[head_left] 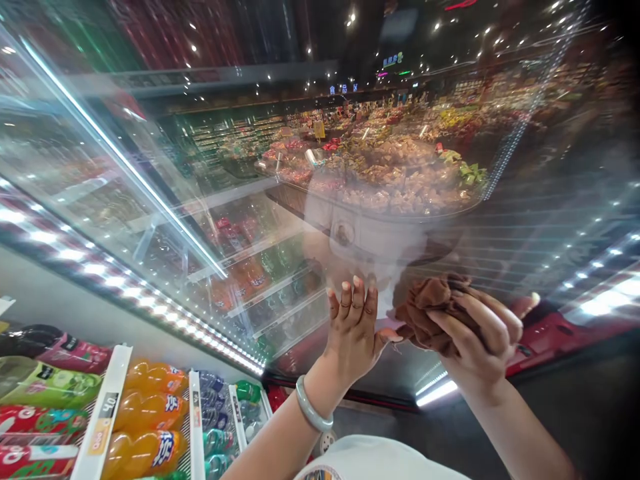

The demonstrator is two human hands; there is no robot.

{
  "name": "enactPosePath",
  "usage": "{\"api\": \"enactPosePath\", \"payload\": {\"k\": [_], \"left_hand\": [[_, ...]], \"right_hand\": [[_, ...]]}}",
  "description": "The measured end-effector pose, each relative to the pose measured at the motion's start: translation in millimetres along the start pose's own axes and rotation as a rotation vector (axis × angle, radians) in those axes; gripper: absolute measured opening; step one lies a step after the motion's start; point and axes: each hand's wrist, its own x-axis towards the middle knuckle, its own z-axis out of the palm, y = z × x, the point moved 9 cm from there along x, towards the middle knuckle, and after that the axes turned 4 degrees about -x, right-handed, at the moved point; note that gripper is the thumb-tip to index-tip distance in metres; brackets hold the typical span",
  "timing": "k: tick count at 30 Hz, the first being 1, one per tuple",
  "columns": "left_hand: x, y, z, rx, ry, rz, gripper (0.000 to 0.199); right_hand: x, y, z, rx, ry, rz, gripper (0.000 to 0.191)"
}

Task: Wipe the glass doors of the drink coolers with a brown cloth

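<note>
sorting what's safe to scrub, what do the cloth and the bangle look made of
Cloth: probably soft woven or knit fabric, matte brown, bunching in folds. Bangle: perhaps jade, stone or glass; pale, smooth, glossy rigid ring.

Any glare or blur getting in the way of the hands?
Head view: left hand and right hand look fairly sharp; reflected food displays overlay the glass; the LED strip glares at left; upper left smears into streaks; far right edge darkens.

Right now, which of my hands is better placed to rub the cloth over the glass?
Probably your right hand: it already grips the brown cloth close to the glass. Your left hand is open and empty.
</note>
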Motion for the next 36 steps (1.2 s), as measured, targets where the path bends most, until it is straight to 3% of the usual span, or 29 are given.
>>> {"api": "enactPosePath", "payload": {"k": [2,5,9,12,15,18,21,25,28,32,36], "left_hand": [[0,2,3.0,0.047,-0.005,-0.026,0.093],[-1,4,5.6,0.071,-0.007,-0.066,0.093],[-1,3,1.5,-0.002,0.001,-0.079,0.075],[0,4,-1.1,-0.011,-0.006,-0.063,0.072],[1,5,-1.2,0.023,0.001,-0.065,0.082],[1,6,1.6,0.035,0.005,-0.064,0.088],[1,4,4.2,0.038,-0.001,-0.069,0.088],[3,2,7.4,0.052,-0.012,-0.076,0.087],[6,2,12.9,0.081,-0.010,-0.078,0.091],[9,1,20.9,0.116,0.013,-0.096,0.095],[10,-4,24.7,0.117,0.034,-0.088,0.091]], "right_hand": [[-12,-1,-11,-0.069,0.056,-0.014,0.035],[-25,-12,-3,-0.056,0.000,-0.024,0.033],[-10,-29,11,0.013,-0.047,-0.127,0.043],[5,-21,1,0.048,0.014,-0.139,0.045],[0,-9,-9,0.137,0.046,-0.095,0.042],[-9,-11,-8,0.155,0.022,-0.097,0.037],[4,-17,-3,0.133,0.031,-0.124,0.029],[32,-3,-15,0.123,0.173,-0.124,0.032],[20,15,-26,0.077,0.236,-0.066,0.034],[-14,10,-10,0.046,0.101,0.001,0.027],[-1,-11,10,0.080,0.027,-0.093,0.029]]}}
